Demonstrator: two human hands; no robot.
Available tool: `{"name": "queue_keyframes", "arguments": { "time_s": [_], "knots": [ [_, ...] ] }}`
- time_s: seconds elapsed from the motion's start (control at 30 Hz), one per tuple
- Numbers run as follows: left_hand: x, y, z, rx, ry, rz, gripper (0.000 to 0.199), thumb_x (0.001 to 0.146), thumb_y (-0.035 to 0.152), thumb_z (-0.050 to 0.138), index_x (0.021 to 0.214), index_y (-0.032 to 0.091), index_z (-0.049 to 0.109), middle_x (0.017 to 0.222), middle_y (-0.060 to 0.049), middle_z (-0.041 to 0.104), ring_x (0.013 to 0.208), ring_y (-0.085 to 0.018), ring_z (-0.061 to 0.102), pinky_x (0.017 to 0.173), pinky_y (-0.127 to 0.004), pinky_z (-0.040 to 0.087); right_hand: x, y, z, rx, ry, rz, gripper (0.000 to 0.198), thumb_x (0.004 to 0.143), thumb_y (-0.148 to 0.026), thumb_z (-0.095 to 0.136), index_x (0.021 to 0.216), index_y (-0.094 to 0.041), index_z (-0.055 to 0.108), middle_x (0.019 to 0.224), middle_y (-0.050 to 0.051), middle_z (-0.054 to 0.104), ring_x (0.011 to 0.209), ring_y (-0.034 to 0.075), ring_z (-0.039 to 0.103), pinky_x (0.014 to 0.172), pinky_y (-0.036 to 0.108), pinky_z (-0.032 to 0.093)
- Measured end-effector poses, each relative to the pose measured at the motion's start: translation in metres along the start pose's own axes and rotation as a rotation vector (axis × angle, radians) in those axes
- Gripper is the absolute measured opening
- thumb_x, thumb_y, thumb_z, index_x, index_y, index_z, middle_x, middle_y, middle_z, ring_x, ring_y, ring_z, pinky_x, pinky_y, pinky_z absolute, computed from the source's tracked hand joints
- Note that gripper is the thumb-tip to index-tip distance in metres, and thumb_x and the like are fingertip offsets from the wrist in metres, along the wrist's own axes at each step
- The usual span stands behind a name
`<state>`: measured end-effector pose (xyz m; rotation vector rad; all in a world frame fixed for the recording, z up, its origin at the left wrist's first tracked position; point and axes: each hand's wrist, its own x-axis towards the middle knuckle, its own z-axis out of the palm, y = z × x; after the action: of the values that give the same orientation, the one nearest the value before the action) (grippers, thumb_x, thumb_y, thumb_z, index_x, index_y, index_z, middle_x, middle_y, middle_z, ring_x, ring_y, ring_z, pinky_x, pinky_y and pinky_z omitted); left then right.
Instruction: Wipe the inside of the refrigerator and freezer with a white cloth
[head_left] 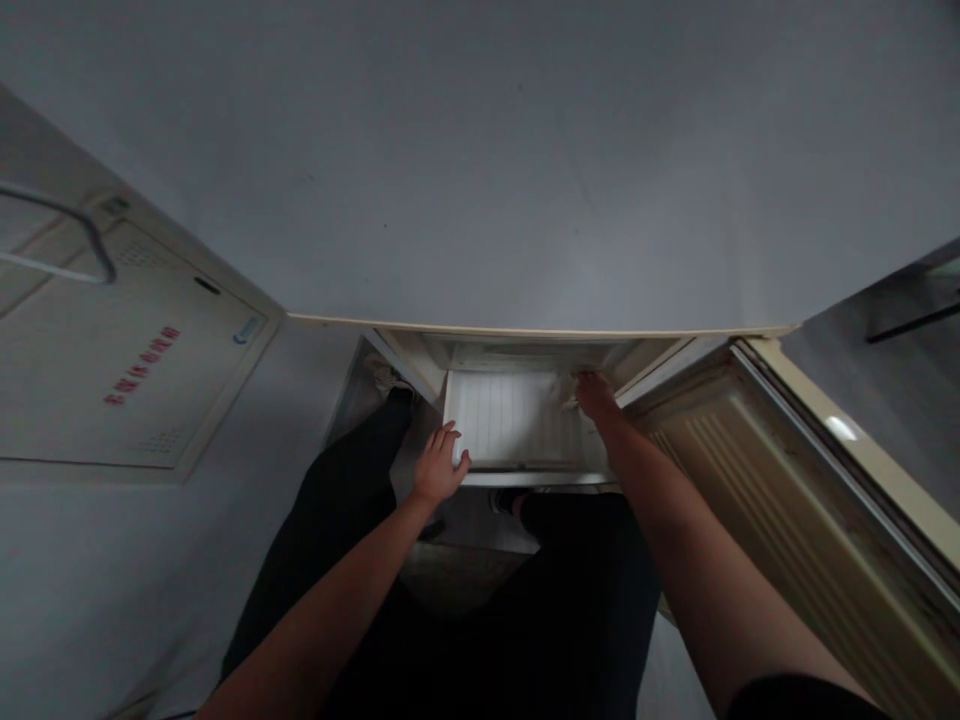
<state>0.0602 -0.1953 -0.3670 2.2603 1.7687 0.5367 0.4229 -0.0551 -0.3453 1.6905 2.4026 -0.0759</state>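
Observation:
A white ribbed drawer (495, 415) is pulled out of a fridge compartment below a broad pale top surface. My left hand (440, 465) grips its near left corner, fingers over the side wall and thumb towards the front. Reaching into the far right part of the drawer, my right hand (594, 393) is closed on a pale, crumpled cloth (568, 390). The cloth lies against the drawer floor and right wall; part of it is hidden under the hand. Dim light and blur hide the finer detail of the right fingers.
The cream fridge door (750, 460) stands swung open on the right, close to my right forearm. On the left wall is a white panel (127, 360) with red lettering. My legs straddle the drawer. A shoe (386, 375) shows at the left.

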Motion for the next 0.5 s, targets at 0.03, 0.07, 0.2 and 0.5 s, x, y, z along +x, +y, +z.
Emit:
{"name": "queue_keyframes", "arguments": {
  "time_s": [0.03,0.07,0.2,0.5],
  "knots": [
    [0.000,0.000,0.000,0.004,0.001,-0.001,0.030,0.091,0.028,0.053,0.118,0.016,0.057,0.140,-0.017,0.057,0.131,-0.032,0.053,0.112,-0.047,0.044,0.004,0.000,-0.002,-0.013,-0.020,0.005,0.036,0.086,-0.001,0.044,0.099,0.001,0.077,0.115,0.029,0.068,0.115,0.032,0.062,0.107,0.045,0.044],
    [0.000,0.001,-0.001,0.005,0.002,-0.001,0.030,0.090,0.028,0.053,0.118,0.016,0.058,0.139,-0.017,0.057,0.130,-0.032,0.053,0.112,-0.047,0.044,0.005,0.000,-0.004,-0.027,-0.038,0.005,0.037,0.086,-0.002,0.043,0.100,0.002,0.077,0.114,0.030,0.068,0.112,0.033,0.063,0.105,0.046,0.045],
    [0.001,0.001,-0.001,-0.009,0.007,0.001,0.029,0.089,0.027,0.054,0.116,0.015,0.059,0.137,-0.018,0.059,0.129,-0.032,0.054,0.111,-0.047,0.045,-0.013,-0.001,-0.004,-0.056,-0.039,-0.043,0.042,0.093,-0.006,0.037,0.113,0.003,0.073,0.138,0.030,0.057,0.134,0.036,0.049,0.118,0.049,0.030],
    [-0.002,-0.001,0.004,-0.030,0.020,0.002,0.031,0.089,0.027,0.056,0.118,0.018,0.058,0.137,-0.015,0.058,0.131,-0.031,0.053,0.113,-0.045,0.045,-0.102,-0.019,0.008,0.159,-0.177,-0.086,0.031,0.091,-0.008,0.051,0.112,-0.012,0.074,0.129,0.017,0.068,0.147,0.027,0.039,0.127,0.053,0.012]
  ]
}}
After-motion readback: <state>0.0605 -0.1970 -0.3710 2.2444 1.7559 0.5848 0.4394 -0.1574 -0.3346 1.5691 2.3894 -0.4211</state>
